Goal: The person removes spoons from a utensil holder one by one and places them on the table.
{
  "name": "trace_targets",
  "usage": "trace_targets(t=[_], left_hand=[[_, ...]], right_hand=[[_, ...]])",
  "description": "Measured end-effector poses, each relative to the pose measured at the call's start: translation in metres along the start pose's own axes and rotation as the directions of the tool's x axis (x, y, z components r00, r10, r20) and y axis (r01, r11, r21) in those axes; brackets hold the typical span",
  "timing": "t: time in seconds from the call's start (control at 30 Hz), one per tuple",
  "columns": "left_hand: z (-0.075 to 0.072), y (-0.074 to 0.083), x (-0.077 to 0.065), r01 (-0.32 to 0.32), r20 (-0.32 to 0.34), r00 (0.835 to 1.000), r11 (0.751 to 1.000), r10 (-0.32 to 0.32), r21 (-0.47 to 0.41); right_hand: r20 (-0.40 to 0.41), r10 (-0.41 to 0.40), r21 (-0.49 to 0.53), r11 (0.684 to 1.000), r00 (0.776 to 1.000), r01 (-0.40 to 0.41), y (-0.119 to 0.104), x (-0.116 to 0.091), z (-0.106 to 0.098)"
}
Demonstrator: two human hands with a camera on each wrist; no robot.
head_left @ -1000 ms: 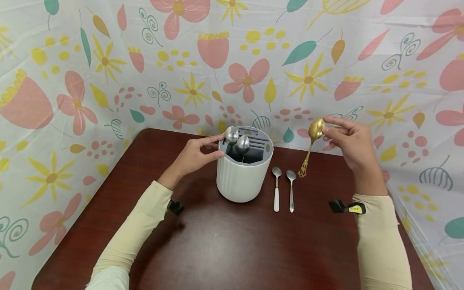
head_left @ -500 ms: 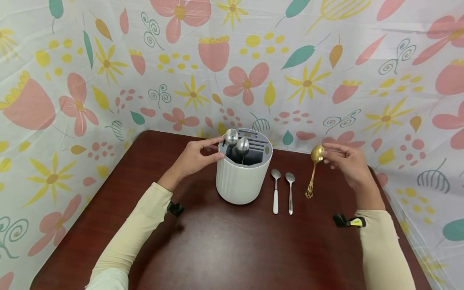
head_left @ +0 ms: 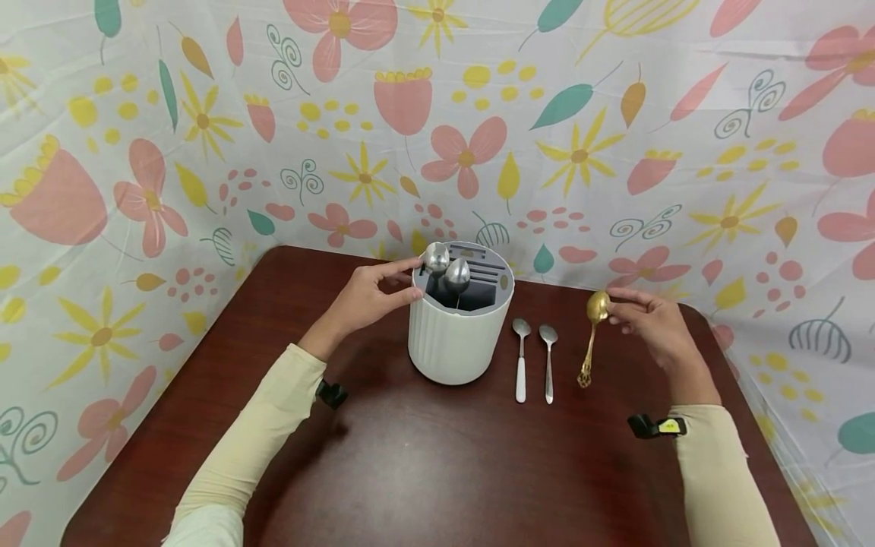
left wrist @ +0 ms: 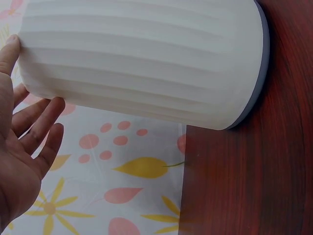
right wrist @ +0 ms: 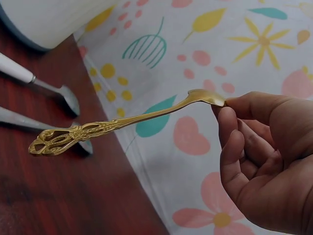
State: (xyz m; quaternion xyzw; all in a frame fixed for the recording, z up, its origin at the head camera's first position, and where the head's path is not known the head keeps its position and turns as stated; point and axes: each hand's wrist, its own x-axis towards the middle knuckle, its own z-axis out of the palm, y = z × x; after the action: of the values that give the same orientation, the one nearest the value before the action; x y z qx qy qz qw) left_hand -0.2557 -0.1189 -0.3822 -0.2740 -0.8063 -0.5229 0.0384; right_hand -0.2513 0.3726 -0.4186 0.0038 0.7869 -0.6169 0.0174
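A gold spoon with an ornate openwork handle is pinched at its bowl between the thumb and fingers of my right hand. Its handle points down toward the table, right of two silver spoons. My left hand rests at the left of a white ribbed utensil holder, straight fingers and thumb touching near its rim. In the left wrist view the fingertips lie against the holder's side. Two silver spoons stand bowl-up in the holder's grey divided top.
To the holder's right, a white-handled spoon and an all-metal spoon lie side by side on the dark red-brown table. A floral cloth hangs behind the table's back edge and along its sides.
My right hand has lowered the gold spoon toward the table, beside the two lying spoons. The left hand and the holder have stayed in place.
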Motion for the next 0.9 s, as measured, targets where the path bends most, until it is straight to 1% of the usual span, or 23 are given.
trace_targets(t=[0.13,0.23,0.5,0.7,0.77,0.9], left_hand=[[0.002,-0.016,0.004,0.004,-0.002,1.000,1.000,-0.004,0.017],[0.002,-0.021,0.004,-0.002,-0.003,1.000,1.000,0.002,0.026],[0.000,-0.024,0.004,-0.013,-0.002,1.000,1.000,0.013,0.010],[0.000,-0.025,0.005,-0.027,-0.004,1.000,1.000,0.027,0.016],[0.000,-0.025,0.005,-0.029,-0.004,1.000,0.999,0.029,0.012],[0.000,-0.025,0.005,-0.030,-0.007,1.000,1.000,0.030,0.010]], right_hand=[[0.005,0.022,-0.058,0.998,1.000,-0.022,0.007,0.000,0.001],[0.010,0.038,-0.078,0.996,0.999,-0.037,0.013,-0.001,0.001],[0.045,0.047,-0.072,0.996,0.998,-0.044,0.026,-0.001,0.003],[0.046,0.061,-0.078,0.995,0.997,-0.057,0.035,0.000,0.004],[0.055,0.059,-0.066,0.996,0.997,-0.055,0.039,0.000,0.004],[0.094,0.042,-0.010,0.999,0.995,-0.041,0.046,0.002,0.003]])
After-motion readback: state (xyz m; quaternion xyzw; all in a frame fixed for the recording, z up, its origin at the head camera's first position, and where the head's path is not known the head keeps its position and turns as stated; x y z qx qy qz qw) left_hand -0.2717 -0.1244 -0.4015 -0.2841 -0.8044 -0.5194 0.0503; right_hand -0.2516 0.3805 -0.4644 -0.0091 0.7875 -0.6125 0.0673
